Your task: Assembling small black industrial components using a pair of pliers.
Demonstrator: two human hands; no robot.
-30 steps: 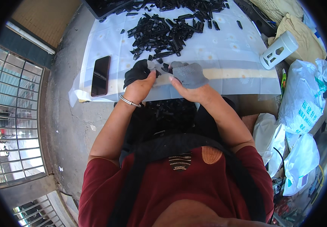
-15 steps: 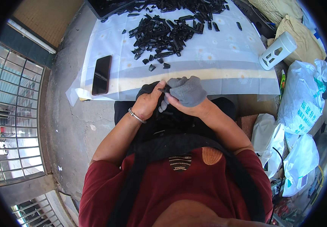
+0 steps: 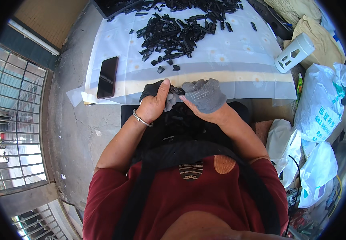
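Between my two hands, just off the table's near edge, is a small black plastic part (image 3: 177, 90). My left hand (image 3: 155, 98), in a dark glove that leaves the thumb bare, pinches its left end. Closed on the other end is my right hand (image 3: 203, 96), in a grey dotted glove with a bare thumb. More small black parts (image 3: 183, 120) lie on the dark cloth in my lap, partly hidden under my hands. On the table beyond, a large heap of similar black parts (image 3: 173, 36) spreads out, with a few loose pieces nearer to me.
A phone (image 3: 107, 78) lies at the left of the cloth-covered table (image 3: 237, 76). A black tray (image 3: 111, 8) stands at the far left corner. At the right edge lies a white cup-shaped holder (image 3: 294, 53). Plastic bags (image 3: 317, 104) are piled right of the table.
My hands have drawn slightly apart, the right one shifting right, so more of the black plastic part shows between them. The heap on the table looks the same.
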